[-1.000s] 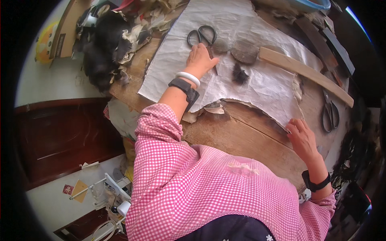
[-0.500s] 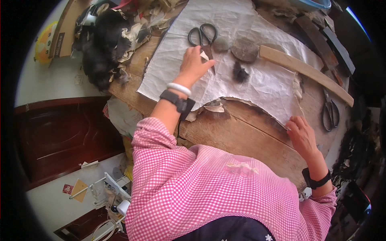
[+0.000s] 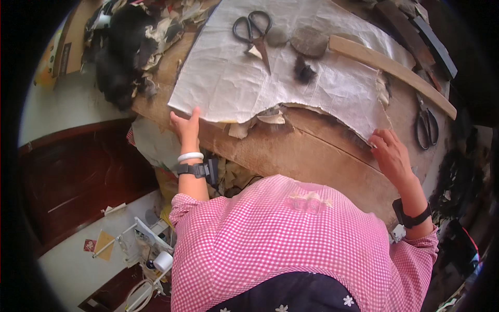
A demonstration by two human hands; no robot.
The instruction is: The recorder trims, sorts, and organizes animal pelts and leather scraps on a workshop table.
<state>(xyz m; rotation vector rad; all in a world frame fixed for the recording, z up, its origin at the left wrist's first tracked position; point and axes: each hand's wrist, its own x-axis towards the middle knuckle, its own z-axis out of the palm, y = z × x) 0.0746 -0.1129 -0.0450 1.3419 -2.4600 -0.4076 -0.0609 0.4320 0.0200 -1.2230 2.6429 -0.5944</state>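
A large pale, crinkled sheet [image 3: 223,88] with a ragged, curved near edge lies across the wooden table. At its near left corner is my left hand [image 3: 186,127], thumb and fingers apart, the fingertips partly hidden at the edge. My right hand [image 3: 391,156] has its fingers closed on the sheet's near right edge. On the sheet rest black-handled scissors [image 3: 258,39] with a small pale scrap [image 3: 254,51] on the blades. To their right are a small grey round stone [image 3: 277,36], a larger flat round block [image 3: 309,42] and a dark fur tuft [image 3: 304,71].
A long, curved wooden strip [image 3: 390,65] crosses the sheet's right side. Second scissors [image 3: 427,127] lie beyond my right hand. Dark fur and pale scraps [image 3: 125,57] are heaped at the far left. Dark bars [image 3: 408,39] line the far right. The table [image 3: 312,145] shows bare planks in front.
My left hand has left the scissors and moved down and left to the sheet's near left corner. The pale scrap now lies on the scissors. My right hand stays at its edge.
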